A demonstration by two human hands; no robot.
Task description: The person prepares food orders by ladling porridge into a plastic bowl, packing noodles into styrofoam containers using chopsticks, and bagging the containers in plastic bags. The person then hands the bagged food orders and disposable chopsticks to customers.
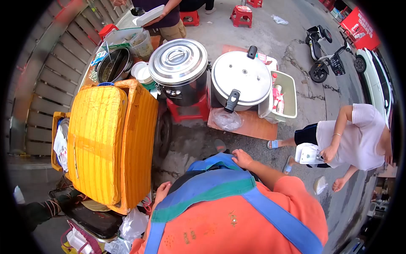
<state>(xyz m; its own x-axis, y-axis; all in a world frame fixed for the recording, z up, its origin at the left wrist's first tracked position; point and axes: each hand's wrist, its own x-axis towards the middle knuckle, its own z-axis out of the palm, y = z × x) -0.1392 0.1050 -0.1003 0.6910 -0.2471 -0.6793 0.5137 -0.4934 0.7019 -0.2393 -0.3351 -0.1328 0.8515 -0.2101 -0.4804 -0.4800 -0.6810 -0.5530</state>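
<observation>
My right hand (pixel 242 159) rests against the front of my blue apron (pixel 220 186), fingers curled at its edge; whether it grips the cloth is hidden. At my left side hangs my left hand (pixel 162 191), partly covered by my body, beside the yellow taped box (pixel 99 142). Ahead of me stand a lidded steel pot (pixel 178 63) on a red stool (pixel 188 111) and a large pressure cooker (pixel 241 79) with black handles. Neither hand touches the pots.
A bin with bottles (pixel 292 95) stands right of the cooker. A person (pixel 353 135) at the right carries a white container (pixel 308 153). Another person (pixel 169 19) stands behind the table, near a dark pot (pixel 114 63). A metal fence (pixel 50 80) runs along the left.
</observation>
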